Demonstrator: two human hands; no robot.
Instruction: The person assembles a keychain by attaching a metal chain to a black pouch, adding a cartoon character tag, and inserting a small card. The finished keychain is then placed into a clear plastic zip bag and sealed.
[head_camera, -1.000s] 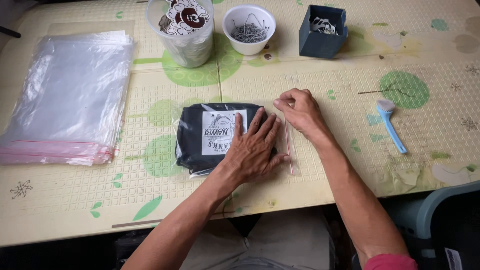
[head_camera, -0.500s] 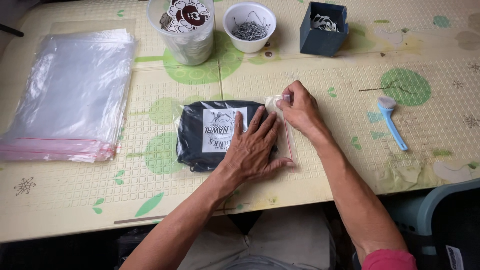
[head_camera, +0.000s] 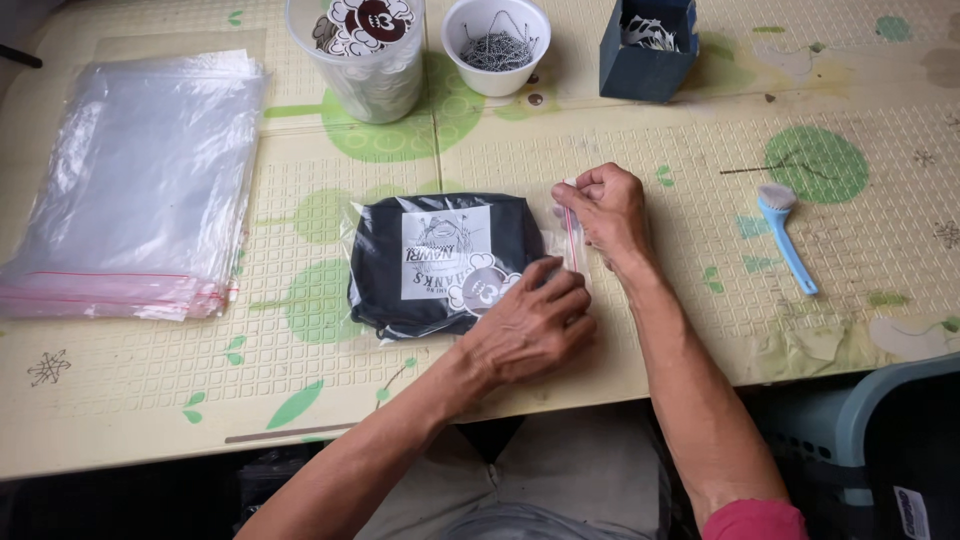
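Between both hands (head_camera: 570, 270): bagged garment (head_camera: 435, 262).

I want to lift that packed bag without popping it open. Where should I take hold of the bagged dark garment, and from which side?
Probably grip the bagged dark garment by its thick folded body, from the open left edge. The thin zip strip at the right end lies flat and is pinched by the right hand, with the left hand beside it.

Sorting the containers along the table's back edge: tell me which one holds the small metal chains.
The round white bowl, the middle one. The clear plastic cup to its left holds stickers; the dark blue square box to its right holds white pieces.
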